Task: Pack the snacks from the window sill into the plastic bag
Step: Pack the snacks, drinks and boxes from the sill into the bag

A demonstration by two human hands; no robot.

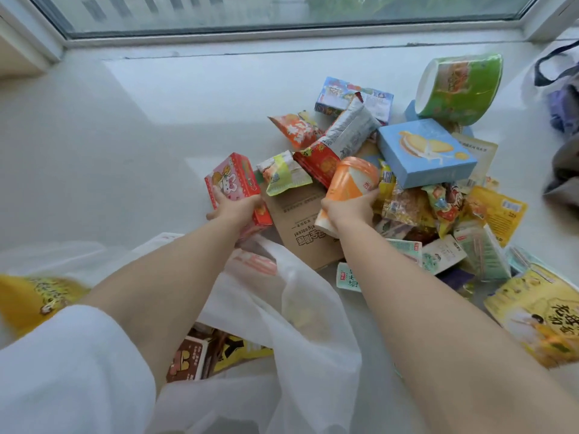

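Observation:
A heap of snacks lies on the white window sill (131,145) at the right. My left hand (238,209) grips a red and pink cartoon box (235,180) at the heap's left edge. My right hand (351,211) holds an orange and white cup (351,183) from below. The translucent white plastic bag (300,333) lies open under my forearms, with a brown box (185,361) and a yellow packet (241,352) inside it.
A light blue biscuit box (429,151), a green tub (460,86), a brown cardboard box (300,223) and several packets make up the heap. A yellow bag (545,314) lies at right, another (34,299) at left. The window frame (282,36) runs along the back.

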